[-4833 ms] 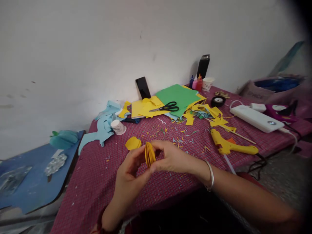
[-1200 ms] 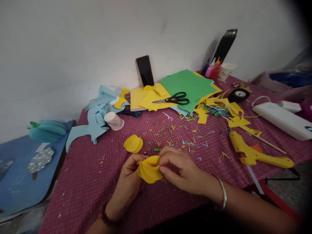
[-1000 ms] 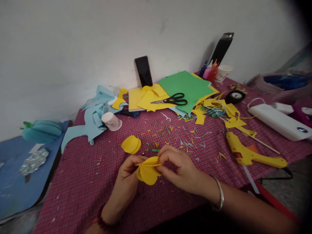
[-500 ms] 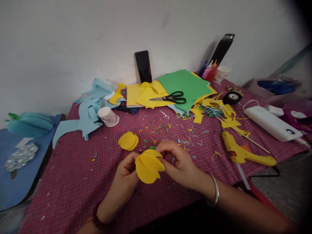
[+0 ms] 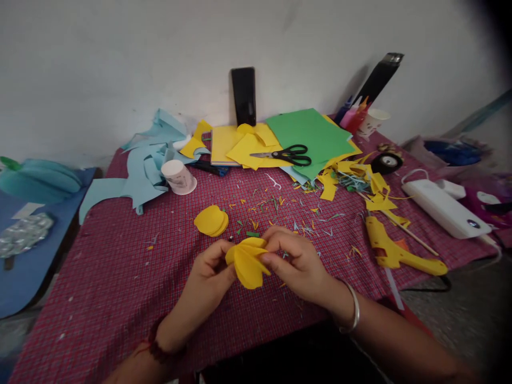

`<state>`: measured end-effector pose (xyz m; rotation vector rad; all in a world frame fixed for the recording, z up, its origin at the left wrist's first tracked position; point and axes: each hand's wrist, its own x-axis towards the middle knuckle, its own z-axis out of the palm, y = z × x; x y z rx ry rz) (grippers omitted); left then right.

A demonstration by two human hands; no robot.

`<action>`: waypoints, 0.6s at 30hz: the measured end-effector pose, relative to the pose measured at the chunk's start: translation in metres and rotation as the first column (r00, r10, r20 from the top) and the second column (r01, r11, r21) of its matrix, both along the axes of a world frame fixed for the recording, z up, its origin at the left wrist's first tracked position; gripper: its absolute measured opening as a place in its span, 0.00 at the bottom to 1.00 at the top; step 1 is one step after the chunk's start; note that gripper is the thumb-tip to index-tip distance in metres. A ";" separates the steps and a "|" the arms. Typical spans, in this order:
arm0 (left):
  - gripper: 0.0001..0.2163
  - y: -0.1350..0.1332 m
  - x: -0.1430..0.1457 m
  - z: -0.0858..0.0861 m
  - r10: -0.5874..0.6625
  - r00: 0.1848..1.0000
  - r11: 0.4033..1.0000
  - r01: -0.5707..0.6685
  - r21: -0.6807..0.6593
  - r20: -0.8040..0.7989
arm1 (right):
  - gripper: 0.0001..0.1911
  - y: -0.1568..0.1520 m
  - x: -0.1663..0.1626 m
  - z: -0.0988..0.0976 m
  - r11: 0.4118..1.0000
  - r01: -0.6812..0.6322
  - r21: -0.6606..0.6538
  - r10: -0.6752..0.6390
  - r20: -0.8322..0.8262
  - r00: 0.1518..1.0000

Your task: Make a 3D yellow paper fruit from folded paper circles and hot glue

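A bundle of folded yellow paper circles (image 5: 247, 261) is pinched between both hands above the red checked tablecloth (image 5: 120, 266). My left hand (image 5: 210, 272) grips its left edge with curled fingers. My right hand (image 5: 296, 261), with a metal bangle on the wrist, grips the right edge and fans the leaves apart. A small stack of flat yellow circles (image 5: 211, 220) lies just beyond my left hand.
Black scissors (image 5: 286, 155) rest on green and yellow sheets (image 5: 308, 133) at the back. A yellow glue gun (image 5: 394, 250) lies right, near a white power bank (image 5: 444, 208). A tipped paper cup (image 5: 180, 176), blue paper scraps (image 5: 140, 170), a phone (image 5: 244, 96) against the wall.
The flat folded stack held upright earlier has been turned and spread open into fanned leaves. Both hands keep hold of it; the view has shifted slightly.
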<state>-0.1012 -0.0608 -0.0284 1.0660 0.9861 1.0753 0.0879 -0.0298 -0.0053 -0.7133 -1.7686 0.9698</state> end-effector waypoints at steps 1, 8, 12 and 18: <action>0.05 0.000 0.000 0.001 -0.001 1.000 1.000 0.001 0.004 -0.007 | 0.09 0.000 0.000 0.000 1.000 0.012 0.011 -0.012 0.002 1.000; 0.06 0.002 0.003 0.004 0.017 0.998 1.000 -0.015 0.022 -0.062 | 0.09 -0.002 0.001 0.000 0.998 -0.001 0.063 -0.006 0.099 0.995; 0.06 0.001 0.003 0.005 0.019 0.997 1.000 -0.017 0.024 -0.076 | 0.05 -0.003 0.000 -0.002 0.995 -0.002 0.101 -0.017 0.187 0.982; 0.07 0.002 0.005 0.011 0.011 0.997 1.000 -0.009 0.022 -0.082 | 0.05 -0.002 -0.004 -0.004 0.990 0.065 0.125 -0.090 0.201 0.976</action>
